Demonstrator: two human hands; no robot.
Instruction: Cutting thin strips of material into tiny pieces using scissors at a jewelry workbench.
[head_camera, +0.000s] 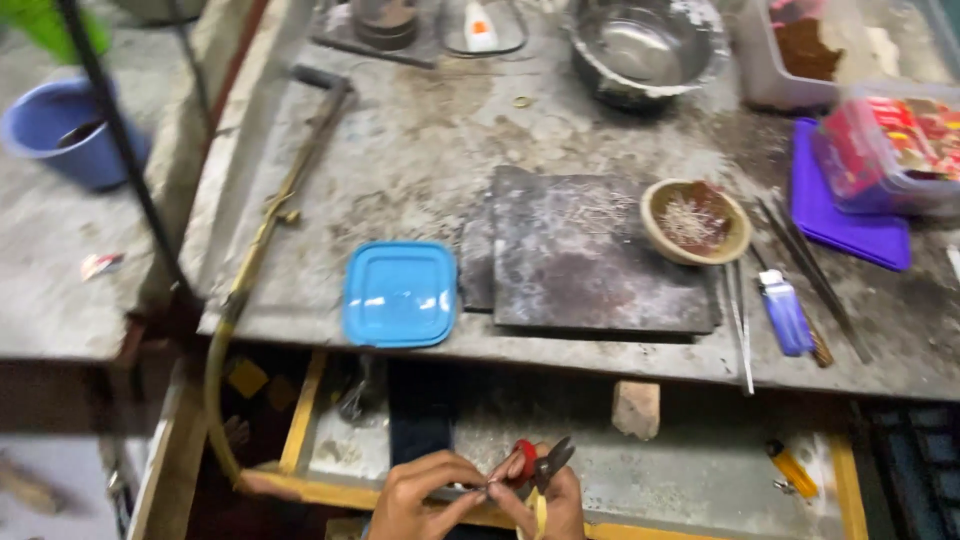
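At the bottom edge of the head view my right hand (553, 497) grips small cutters with red handles (538, 465), their dark jaws pointing up and right. Just left of it, my left hand (425, 494) pinches a thin piece of metal wire (478, 488) by its fingertips, right at the cutters. Both hands hover over an open wooden drawer (300, 420) below the workbench edge.
On the grey workbench lie a blue square lid (400, 293), a dark stone slab (585, 250), a small bowl of fine wire bits (695, 220), tweezers (741, 325), a blue lighter (785, 312), a steel bowl (645, 50), a purple lid (850, 220), plastic boxes and a torch pipe (290, 190).
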